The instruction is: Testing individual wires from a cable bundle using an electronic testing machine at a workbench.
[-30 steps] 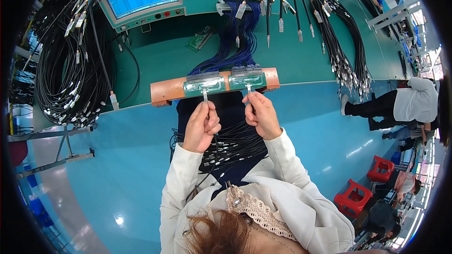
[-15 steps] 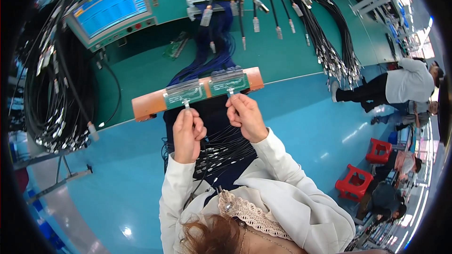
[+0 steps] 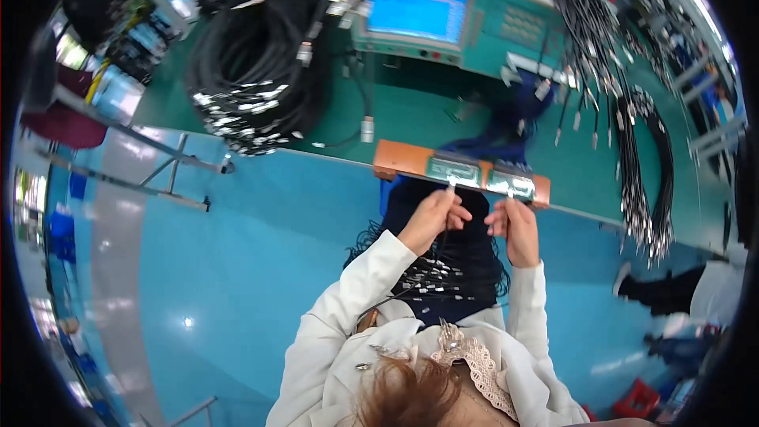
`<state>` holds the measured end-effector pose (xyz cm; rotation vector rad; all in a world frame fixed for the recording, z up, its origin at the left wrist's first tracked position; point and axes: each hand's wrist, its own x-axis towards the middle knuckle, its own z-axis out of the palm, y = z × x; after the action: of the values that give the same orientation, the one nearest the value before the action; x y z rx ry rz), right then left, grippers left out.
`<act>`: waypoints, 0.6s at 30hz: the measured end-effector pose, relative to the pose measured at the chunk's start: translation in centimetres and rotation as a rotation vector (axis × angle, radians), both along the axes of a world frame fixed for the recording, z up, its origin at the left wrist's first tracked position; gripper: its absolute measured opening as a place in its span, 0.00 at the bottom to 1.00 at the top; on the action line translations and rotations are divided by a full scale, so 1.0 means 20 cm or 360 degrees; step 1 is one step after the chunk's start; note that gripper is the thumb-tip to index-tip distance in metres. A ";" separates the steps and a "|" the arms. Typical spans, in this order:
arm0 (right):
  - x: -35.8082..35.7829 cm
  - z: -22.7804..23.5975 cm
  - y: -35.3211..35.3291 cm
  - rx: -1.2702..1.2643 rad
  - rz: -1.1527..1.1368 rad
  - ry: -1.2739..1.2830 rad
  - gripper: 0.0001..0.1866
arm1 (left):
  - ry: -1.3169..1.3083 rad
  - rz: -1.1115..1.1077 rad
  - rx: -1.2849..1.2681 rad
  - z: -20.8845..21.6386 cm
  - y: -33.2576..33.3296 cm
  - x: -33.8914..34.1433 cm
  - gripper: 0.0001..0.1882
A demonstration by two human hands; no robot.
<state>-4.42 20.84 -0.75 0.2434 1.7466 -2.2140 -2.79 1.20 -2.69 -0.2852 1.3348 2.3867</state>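
An orange bar-shaped fixture lies along the table's near edge and carries two green circuit boards. At the left board, my left hand pinches a small silver cable connector that meets the board's near edge. My right hand is closed on another connector at the right board. Whether either plug is fully seated is too small to tell. Below my hands, a bundle of thin black cables with silver ends lies across my lap. Dark blue wires run back from the boards.
Behind the fixture stands a test instrument with a lit blue screen. A large coil of black cables lies on the green table at left; another cable bundle hangs over the edge at right. A metal stand is at left, a person at far right.
The view has swung to the left, so the table, fixture and my hands appear farther right. Both hands stay at the boards with their connectors. Some blur shows at the far side.
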 end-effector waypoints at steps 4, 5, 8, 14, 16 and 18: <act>0.11 0.07 0.12 0.1247 -0.0203 0.0692 0.11 | 0.0604 0.0313 -0.0986 0.25 -0.39 0.13 0.09; 0.14 0.15 0.13 0.1238 -0.0261 0.0707 0.11 | 0.0710 0.0551 -0.1235 0.33 -0.55 0.14 0.08; 0.20 0.33 0.11 0.1005 -0.0175 0.0653 0.10 | 0.1112 0.1485 -0.1978 0.74 -0.98 0.06 0.08; 0.28 0.44 -0.20 0.0945 0.0456 0.0961 0.06 | 0.0354 0.1359 -0.3224 0.97 -1.60 -0.24 0.13; 0.29 0.47 -0.27 0.0983 0.0596 0.1130 0.05 | 0.0253 0.1312 -0.3264 0.97 -1.63 -0.30 0.15; 0.29 0.49 -0.31 0.0970 0.0591 0.1155 0.05 | 0.0053 0.1265 -0.3172 0.97 -1.65 -0.32 0.16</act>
<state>1.44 14.54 9.01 -0.7901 2.5395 -1.5323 -9.21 -31.83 16.80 -1.3490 3.4262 0.3175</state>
